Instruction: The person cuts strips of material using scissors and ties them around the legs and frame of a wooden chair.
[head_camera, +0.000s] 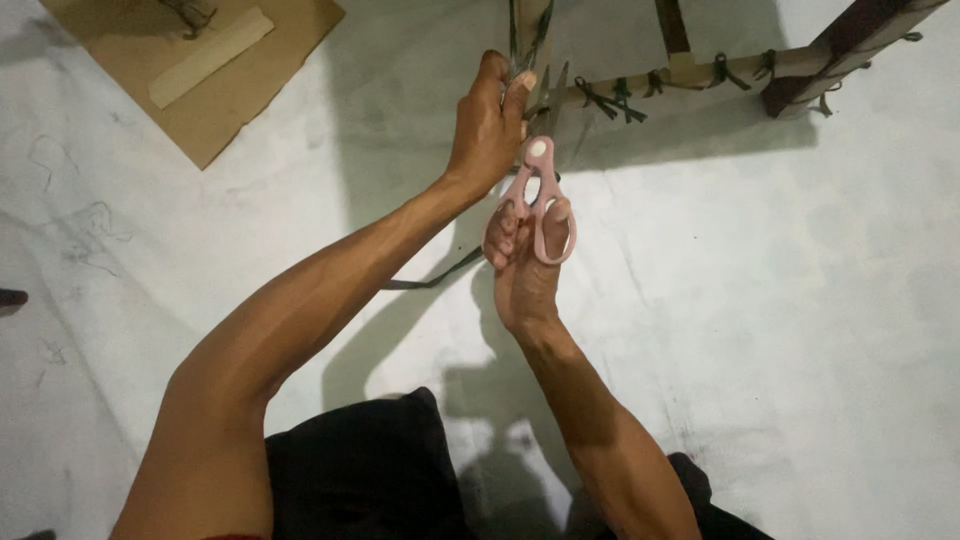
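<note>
A: Left hand (490, 125)?

B: Raised to the wooden frame (700, 68), fingers and thumb pinched together on the upright slat and the dark green cord (525, 40) running along it. Thumb tip sits right at the corner where upright meets crossbar.

A: Right hand (522, 265)?

B: Below the left, just beside its wrist. Fingers through the loops of the pink scissors (540, 200), closed round the handles. Blades point up toward the frame corner and look slightly parted, tips just beside the left thumb. Whether they touch the cord, cannot tell.

A: Frame edges?

B: Crossbar runs right and upward to the picture's top right corner, with green cord knots (620, 98) tied along it. Second upright further right. The top edge of view cuts off the rest.

A: Room around?

B: Pale floor (800, 320) open to the right and below the crossbar. A loose strip of cord (435, 280) trails on the floor under the left forearm. Brown cardboard sheet (215, 95) top left, well apart from both hands, a pale flat strip (210, 57) lying on it. Dark clothing (370, 470) at the bottom edge, between the arms.
</note>
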